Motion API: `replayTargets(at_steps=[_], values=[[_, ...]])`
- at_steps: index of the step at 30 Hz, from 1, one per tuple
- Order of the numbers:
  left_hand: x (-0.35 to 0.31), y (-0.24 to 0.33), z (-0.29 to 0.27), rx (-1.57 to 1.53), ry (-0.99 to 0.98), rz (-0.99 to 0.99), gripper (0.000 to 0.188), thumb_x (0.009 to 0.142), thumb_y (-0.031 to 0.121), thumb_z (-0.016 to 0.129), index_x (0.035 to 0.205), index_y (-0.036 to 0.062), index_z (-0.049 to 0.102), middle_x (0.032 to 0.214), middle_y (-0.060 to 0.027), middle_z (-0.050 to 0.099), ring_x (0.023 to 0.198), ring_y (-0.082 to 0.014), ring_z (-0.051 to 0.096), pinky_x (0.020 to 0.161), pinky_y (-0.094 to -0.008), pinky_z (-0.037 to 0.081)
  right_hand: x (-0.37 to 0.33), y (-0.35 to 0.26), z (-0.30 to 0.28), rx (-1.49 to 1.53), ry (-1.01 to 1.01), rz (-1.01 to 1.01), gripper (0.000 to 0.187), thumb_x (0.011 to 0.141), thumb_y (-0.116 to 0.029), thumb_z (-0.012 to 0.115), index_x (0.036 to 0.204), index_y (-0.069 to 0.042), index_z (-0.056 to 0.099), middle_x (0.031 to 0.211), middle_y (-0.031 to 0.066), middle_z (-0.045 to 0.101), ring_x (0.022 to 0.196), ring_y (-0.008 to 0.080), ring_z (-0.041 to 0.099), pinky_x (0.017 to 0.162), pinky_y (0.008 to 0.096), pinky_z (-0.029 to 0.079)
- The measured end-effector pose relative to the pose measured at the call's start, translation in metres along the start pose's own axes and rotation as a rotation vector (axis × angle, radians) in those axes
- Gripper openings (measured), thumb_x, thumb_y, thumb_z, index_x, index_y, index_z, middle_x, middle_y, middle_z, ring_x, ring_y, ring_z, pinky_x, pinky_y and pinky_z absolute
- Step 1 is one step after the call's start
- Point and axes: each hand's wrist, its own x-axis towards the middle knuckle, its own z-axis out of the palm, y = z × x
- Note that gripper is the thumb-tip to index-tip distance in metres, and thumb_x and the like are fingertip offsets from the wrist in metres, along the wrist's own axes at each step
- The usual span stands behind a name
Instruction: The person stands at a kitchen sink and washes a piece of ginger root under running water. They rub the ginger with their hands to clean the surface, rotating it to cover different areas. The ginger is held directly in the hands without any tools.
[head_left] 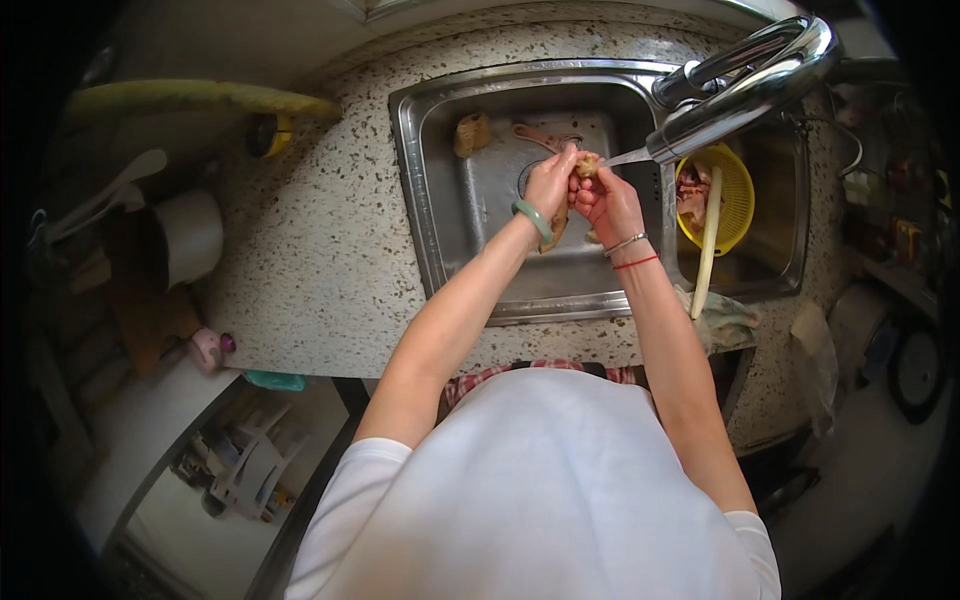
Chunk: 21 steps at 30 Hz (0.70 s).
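Over the left basin of the steel sink (pixel 408 150), my two hands meet around a small knobby pale-brown piece (pixel 588 164) that looks like ginger. The fingers of my left hand (pixel 552 192) close on it from the left. My right hand (pixel 614 207) grips it from the right, beside the water stream from the faucet (pixel 705 122). Below my hands, a brown piece (pixel 554 232) lies partly hidden in the basin. Beyond them rests a pinkish-handled tool (pixel 540 136), perhaps a peeler. A rough brown chunk (pixel 472 135) sits at the basin's far left.
In the right basin stands a yellow colander (pixel 738 190) with raw meat pieces (pixel 692 195). A long pale stick (pixel 707 250) leans across its rim to the front edge, beside a damp cloth (pixel 727 322). A white pot (pixel 190 238) stands far left on the speckled counter (pixel 310 260).
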Motion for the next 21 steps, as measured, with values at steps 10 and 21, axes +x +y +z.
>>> replayTargets(at_steps=[10, 21], values=[[0.004, -0.001, 0.001, 0.066, 0.029, -0.010, 0.027, 0.089, 0.026, 0.058, 0.107, 0.0055, 0.061, 0.062, 0.0033, 0.052, 0.054, -0.0042, 0.050, 0.046, -0.0180, 0.041, -0.005, 0.001, 0.003, -0.001, -0.012, -0.001, 0.032, 0.095, -0.032, 0.046, 0.080, -0.005, 0.054, 0.066, -0.0002, 0.052, 0.055, 0.0088, 0.050, 0.050, 0.0224, 0.042], [-0.006, -0.004, -0.008, 0.810, 0.012, 0.483, 0.027, 0.086, 0.022, 0.059, 0.103, 0.0011, 0.058, 0.078, -0.0149, 0.063, 0.066, -0.0218, 0.062, 0.062, -0.0305, 0.048, -0.003, -0.010, 0.009, -0.064, 0.039, 0.209, 0.028, 0.093, -0.036, 0.046, 0.084, -0.011, 0.056, 0.069, -0.0015, 0.051, 0.053, 0.0078, 0.044, 0.047, 0.0230, 0.036]])
